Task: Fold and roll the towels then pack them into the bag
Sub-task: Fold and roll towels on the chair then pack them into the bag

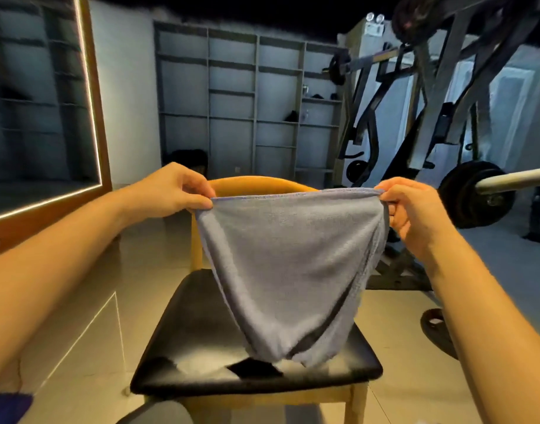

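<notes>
Left hand (174,191) and right hand (412,212) are each pinching a top corner of the grey towel (287,270); grips closed, towel hanging below between them, above the chair seat (201,347).

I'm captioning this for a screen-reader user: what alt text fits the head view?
Two bare hands, left and right, pinch the top corners of a grey towel, which hangs above a chair with a black seat. Behind stand shelves and a weight rack.

Gym: weight rack (421,96), loaded barbell (489,191), wall mirror (39,96).
</notes>
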Action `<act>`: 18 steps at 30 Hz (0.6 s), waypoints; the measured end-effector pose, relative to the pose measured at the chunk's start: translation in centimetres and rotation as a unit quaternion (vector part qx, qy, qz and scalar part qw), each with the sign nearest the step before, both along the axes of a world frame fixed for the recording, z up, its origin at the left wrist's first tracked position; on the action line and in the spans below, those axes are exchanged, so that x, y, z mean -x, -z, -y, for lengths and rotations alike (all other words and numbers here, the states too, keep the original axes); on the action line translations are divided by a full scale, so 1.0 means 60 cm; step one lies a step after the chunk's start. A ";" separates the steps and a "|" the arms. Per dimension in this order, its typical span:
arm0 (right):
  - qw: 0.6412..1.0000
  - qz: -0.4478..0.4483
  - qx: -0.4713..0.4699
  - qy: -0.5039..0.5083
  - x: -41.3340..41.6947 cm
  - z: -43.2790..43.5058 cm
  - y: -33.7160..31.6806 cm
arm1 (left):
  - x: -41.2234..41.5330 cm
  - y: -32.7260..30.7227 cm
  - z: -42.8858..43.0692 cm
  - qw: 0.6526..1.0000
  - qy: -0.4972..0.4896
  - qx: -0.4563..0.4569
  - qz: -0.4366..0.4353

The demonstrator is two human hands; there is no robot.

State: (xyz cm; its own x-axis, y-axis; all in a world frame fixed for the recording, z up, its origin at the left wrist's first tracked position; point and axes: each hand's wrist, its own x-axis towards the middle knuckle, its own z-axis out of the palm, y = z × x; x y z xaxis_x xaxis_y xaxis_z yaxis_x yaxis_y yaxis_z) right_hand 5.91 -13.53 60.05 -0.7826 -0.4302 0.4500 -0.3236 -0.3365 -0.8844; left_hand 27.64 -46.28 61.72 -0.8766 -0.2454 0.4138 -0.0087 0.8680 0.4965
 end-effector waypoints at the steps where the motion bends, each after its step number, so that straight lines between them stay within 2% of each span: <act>1: 1.000 0.007 0.001 -0.014 -0.007 0.001 -0.001 | -0.010 0.000 0.002 0.999 0.017 -0.024 0.017; 5: 0.997 0.058 0.008 -0.056 -0.014 0.003 0.007 | -0.036 0.008 0.022 0.976 0.085 -0.198 0.043; 7: 0.993 0.097 0.011 -0.068 0.004 0.020 0.015 | -0.026 0.021 0.034 0.968 0.088 -0.230 0.047; 9: 0.992 0.122 -0.017 -0.032 0.042 0.053 0.035 | 0.001 0.044 0.057 0.974 0.050 -0.214 0.055; 11: 0.985 0.119 -0.108 0.056 0.087 0.094 0.069 | 0.036 0.079 0.080 0.982 -0.004 -0.169 0.085; 14: 0.954 0.040 -0.266 0.130 0.137 0.164 0.155 | 0.103 0.167 0.117 0.979 -0.063 -0.094 0.167; 16: 0.939 0.012 -0.313 0.144 0.169 0.205 0.215 | 0.145 0.236 0.141 0.973 -0.097 -0.071 0.199; 18: 0.923 0.008 -0.346 0.167 0.202 0.238 0.259 | 0.181 0.292 0.162 0.970 -0.143 -0.066 0.188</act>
